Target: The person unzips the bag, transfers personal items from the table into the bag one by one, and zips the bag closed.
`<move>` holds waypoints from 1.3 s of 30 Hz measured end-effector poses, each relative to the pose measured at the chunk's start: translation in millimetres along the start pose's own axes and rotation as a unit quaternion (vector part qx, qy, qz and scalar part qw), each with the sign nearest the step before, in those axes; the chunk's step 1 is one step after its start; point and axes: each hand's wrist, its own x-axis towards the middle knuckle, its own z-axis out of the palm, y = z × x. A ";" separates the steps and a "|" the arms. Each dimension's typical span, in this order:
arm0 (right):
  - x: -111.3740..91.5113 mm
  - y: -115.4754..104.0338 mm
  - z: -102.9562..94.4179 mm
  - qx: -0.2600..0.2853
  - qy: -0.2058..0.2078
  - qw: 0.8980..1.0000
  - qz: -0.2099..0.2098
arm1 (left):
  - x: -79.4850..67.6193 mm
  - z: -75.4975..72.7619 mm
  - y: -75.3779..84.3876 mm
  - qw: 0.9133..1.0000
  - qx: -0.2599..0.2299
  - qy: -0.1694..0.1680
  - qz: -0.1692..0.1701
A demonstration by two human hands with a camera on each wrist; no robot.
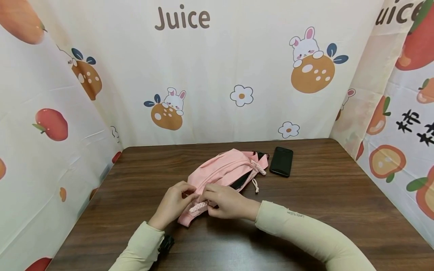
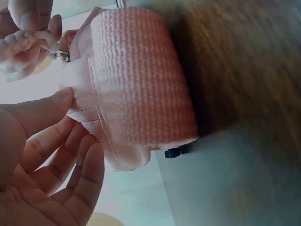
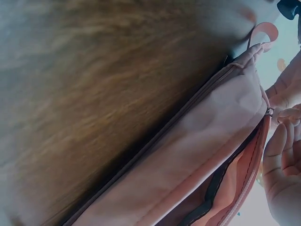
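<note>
A pink waist bag (image 1: 220, 169) lies on the table, its zipped pocket gaping with a dark inner edge (image 3: 211, 188) showing. My left hand (image 1: 174, 203) pinches the bag's near end between thumb and fingers, beside the webbing strap (image 2: 141, 75). Close against it, my right hand (image 1: 230, 201) grips the pale braided cord of the zipper pull (image 2: 23, 47). The cord hangs from a small metal zipper slider (image 3: 269, 111) at the end of the pocket's opening. Another braided pull (image 1: 258, 167) lies at the bag's far end.
A black smartphone (image 1: 281, 162) lies to the right of the bag on the dark wood table (image 1: 145, 165). Printed curtains (image 1: 217, 67) with fruit and rabbits stand behind the table and along both sides. A black band (image 1: 166, 244) is on the left wrist.
</note>
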 end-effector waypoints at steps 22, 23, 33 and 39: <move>-19.7 24.2 -21.3 0.040 0.068 0.996 0.043 | -0.6 1.4 -3.0 1.000 0.004 0.008 0.010; -21.5 25.2 -22.4 0.041 0.068 0.996 0.050 | -0.7 1.4 -3.0 1.000 0.003 0.008 0.010; -30.8 28.7 -25.8 0.063 0.064 0.992 0.087 | -3.7 1.2 0.8 1.000 0.013 0.021 0.017; -29.6 27.6 -25.9 0.063 0.077 0.992 0.077 | -6.9 1.0 7.4 0.996 0.015 0.052 0.073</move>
